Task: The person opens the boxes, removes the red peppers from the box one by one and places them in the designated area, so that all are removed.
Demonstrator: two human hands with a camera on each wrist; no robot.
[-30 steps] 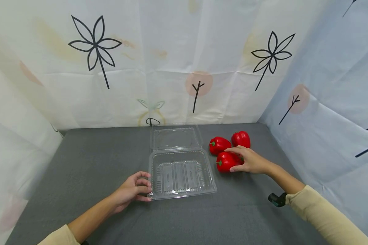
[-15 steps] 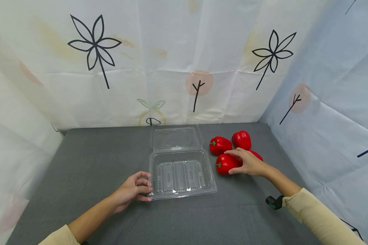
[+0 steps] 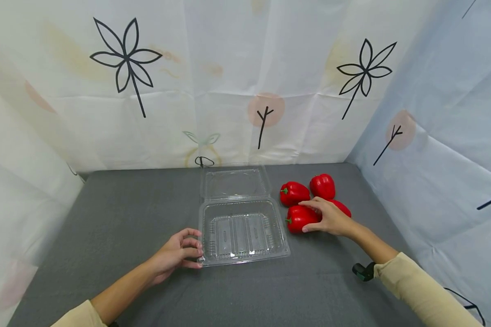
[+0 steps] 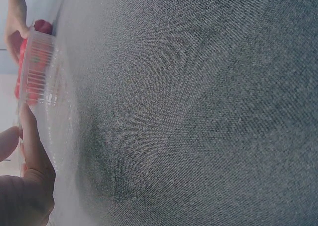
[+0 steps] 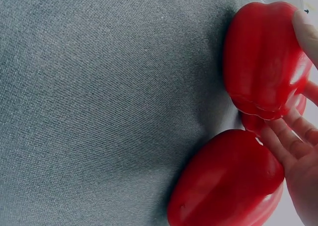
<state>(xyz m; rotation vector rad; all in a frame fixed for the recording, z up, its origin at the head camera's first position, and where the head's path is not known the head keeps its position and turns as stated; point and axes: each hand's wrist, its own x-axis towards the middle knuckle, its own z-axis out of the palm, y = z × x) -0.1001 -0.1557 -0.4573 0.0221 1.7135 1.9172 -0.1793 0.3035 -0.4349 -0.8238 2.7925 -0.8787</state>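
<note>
A clear plastic clamshell container (image 3: pixel 240 261) lies with its lid folded back, away from me. My left hand (image 3: pixel 179 252) is at its left side. In the left wrist view, the thumb and index finger pinch the container's rim (image 4: pixel 24 87) between them. On the right, my right hand (image 3: pixel 329 219) grips the nearest red bell pepper (image 3: pixel 300 219), thumb on the near side and fingers over the far side. This pepper's green stem points left toward the container. The right wrist view shows the thumb on the held pepper (image 5: pixel 263 57) and the other fingers by its lower end.
Other red bell peppers lie close by: one behind the held one (image 3: pixel 293 193), one at the back right (image 3: pixel 322 185), and one partly hidden behind my right hand (image 3: pixel 342 207). Grey cloth (image 3: pixel 139 204) covers the table. Patterned white curtains (image 3: pixel 229 91) stand behind and at both sides.
My right hand has drawn the near pepper slightly left and toward me, uncovering more of the pepper behind the hand. The left hand and container have barely moved.
</note>
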